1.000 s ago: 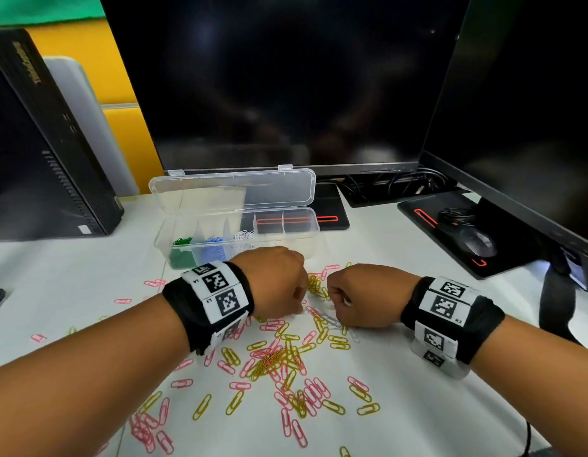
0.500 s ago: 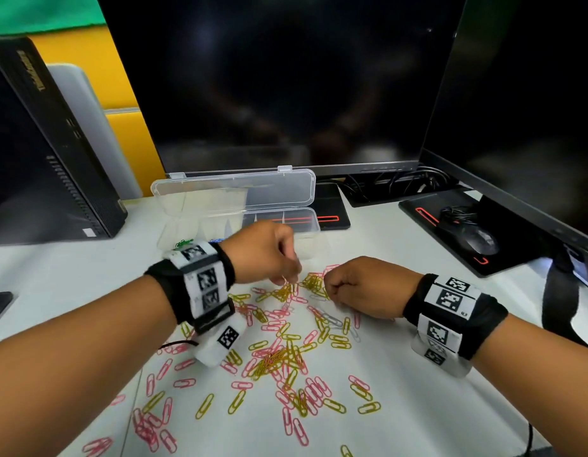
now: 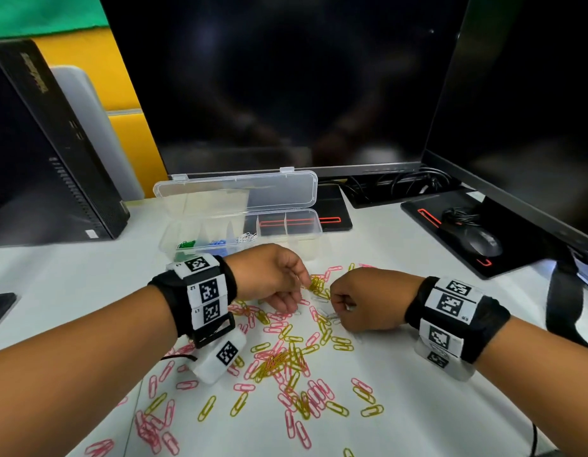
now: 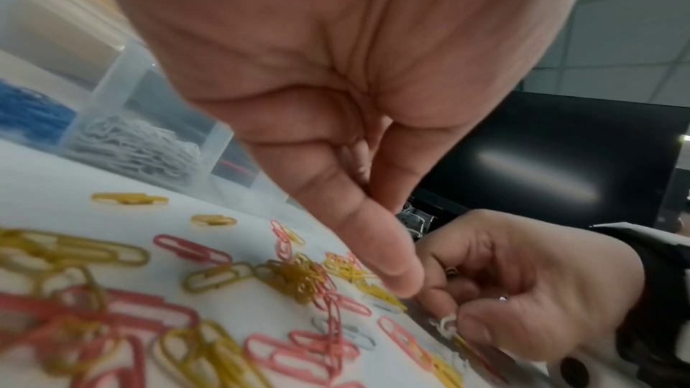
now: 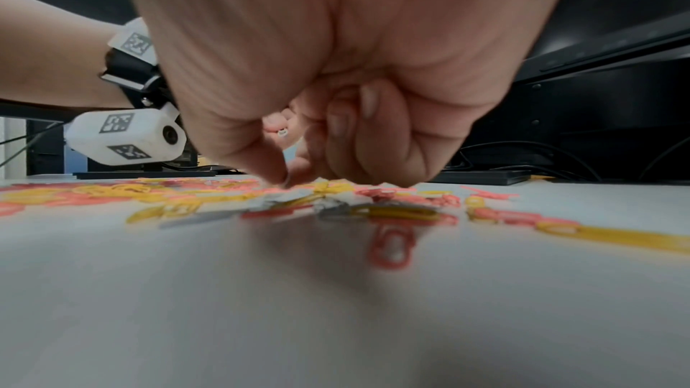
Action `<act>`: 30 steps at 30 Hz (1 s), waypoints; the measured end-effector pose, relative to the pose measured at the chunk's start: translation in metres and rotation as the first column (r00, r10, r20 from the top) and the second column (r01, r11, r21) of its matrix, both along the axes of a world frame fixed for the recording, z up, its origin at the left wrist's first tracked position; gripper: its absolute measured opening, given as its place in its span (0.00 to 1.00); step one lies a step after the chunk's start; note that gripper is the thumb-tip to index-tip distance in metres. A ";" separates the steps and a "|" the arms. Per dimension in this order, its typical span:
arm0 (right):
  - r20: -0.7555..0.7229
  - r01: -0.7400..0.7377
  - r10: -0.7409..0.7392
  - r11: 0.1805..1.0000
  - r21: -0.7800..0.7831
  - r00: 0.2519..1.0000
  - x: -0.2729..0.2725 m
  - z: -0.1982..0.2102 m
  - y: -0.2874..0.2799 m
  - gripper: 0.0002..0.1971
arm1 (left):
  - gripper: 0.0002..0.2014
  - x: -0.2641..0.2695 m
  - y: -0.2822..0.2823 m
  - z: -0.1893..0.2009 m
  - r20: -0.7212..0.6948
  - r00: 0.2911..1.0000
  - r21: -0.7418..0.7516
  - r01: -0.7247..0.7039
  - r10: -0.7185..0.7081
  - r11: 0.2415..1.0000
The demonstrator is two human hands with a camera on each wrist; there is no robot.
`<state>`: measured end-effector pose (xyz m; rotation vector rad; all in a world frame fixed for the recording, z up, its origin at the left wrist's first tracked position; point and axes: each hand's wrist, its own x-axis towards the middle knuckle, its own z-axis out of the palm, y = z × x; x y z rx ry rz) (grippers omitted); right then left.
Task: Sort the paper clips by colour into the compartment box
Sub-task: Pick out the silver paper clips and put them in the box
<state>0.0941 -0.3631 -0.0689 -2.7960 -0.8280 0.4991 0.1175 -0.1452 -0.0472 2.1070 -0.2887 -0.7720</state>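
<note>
Pink and yellow paper clips (image 3: pixel 286 357) lie scattered over the white table, with a few white ones (image 3: pixel 322 311) between my hands. The clear compartment box (image 3: pixel 306 225) stands open behind them, holding green (image 3: pixel 185 244), blue (image 3: pixel 217 242) and white clips (image 3: pixel 248 238) in separate left compartments. My left hand (image 3: pixel 297 291) is down at the pile; its thumb (image 4: pixel 392 270) touches the table, its fingers are curled, and I see nothing in it. My right hand (image 3: pixel 338 305) rests on the table and pinches a small bunch of white clips (image 4: pixel 446 323).
Two dark monitors stand behind and to the right. A black mouse (image 3: pixel 480 242) sits on a black pad at the right, and a black computer case (image 3: pixel 55 159) is at the left. The box's two right compartments (image 3: pixel 286 222) hold nothing.
My left hand rose toward the box, then came back down to the pile beside the right hand. The right hand has stayed in place, still curled.
</note>
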 end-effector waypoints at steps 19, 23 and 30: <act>0.009 0.141 -0.146 0.969 0.204 0.989 0.002 0.003 -0.002 0.06 | 0.18 0.000 0.024 0.003 0.293 0.870 0.739 0.056 -0.396 0.671; -0.096 0.132 -0.116 0.976 0.174 0.989 0.001 0.007 -0.001 0.10 | 0.22 0.007 0.032 0.003 0.328 0.921 0.538 0.003 -0.212 0.843; -0.115 0.098 -0.084 0.988 0.116 0.990 -0.002 0.011 0.002 0.09 | 0.05 -0.002 0.019 -0.003 0.365 0.871 0.432 0.156 -0.330 0.888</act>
